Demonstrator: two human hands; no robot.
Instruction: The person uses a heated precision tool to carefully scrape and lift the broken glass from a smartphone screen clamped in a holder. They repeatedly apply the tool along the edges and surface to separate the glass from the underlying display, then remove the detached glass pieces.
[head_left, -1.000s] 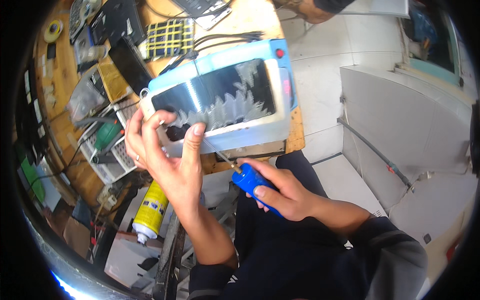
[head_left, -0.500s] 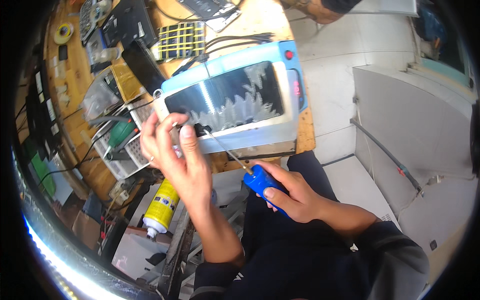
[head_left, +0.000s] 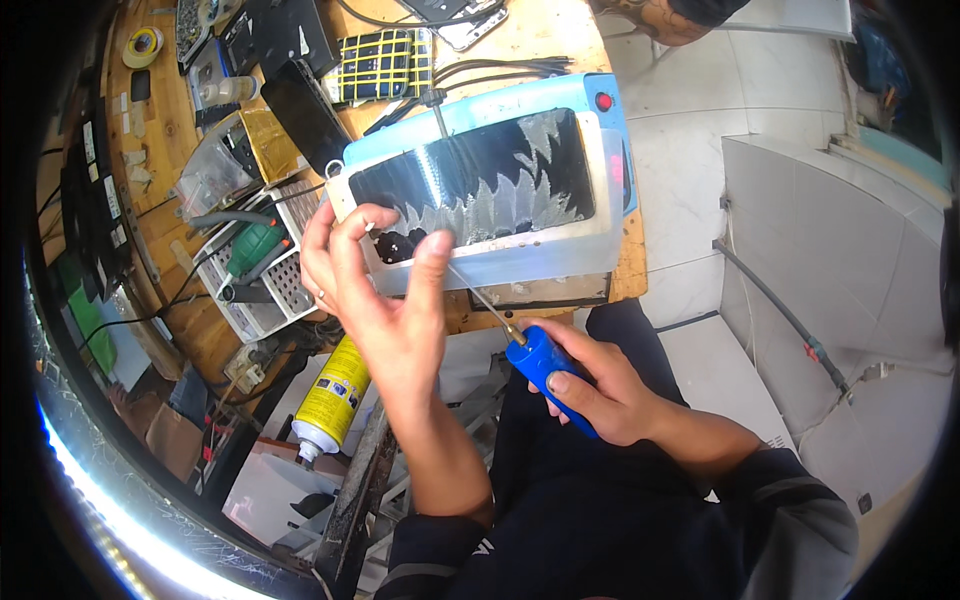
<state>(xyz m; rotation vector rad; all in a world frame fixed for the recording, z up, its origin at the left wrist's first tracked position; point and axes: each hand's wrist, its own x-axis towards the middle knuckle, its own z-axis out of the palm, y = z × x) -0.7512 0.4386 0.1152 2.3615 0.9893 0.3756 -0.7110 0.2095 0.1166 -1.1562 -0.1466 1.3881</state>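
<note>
A dark glass phone screen (head_left: 470,160) lies on the light-blue heating machine (head_left: 400,142). Ragged greyish film covers its nearer part, and a dark crumpled clump (head_left: 397,246) sits at its near left corner. Over that corner is my left hand (head_left: 375,300), thumb and fingers spread, with nothing visibly held. My right hand (head_left: 605,385) is wrapped round a blue electric glue remover (head_left: 548,366). Its thin metal shaft points up-left to the screen's near edge, beside my left thumb; the thumb hides the very tip.
Left of the machine stands a white perforated basket (head_left: 290,290) holding a green air blower (head_left: 252,250). A yellow spray can (head_left: 330,400) lies below it. Phones wrapped in yellow bands (head_left: 380,68) and black cables lie behind. Another person's arm (head_left: 655,18) shows at the top.
The whole view has shifted slightly. My left thumb has swung right, away from the fingers, baring the dark clump at the corner. The glue remover's shaft has drawn back a little toward me.
</note>
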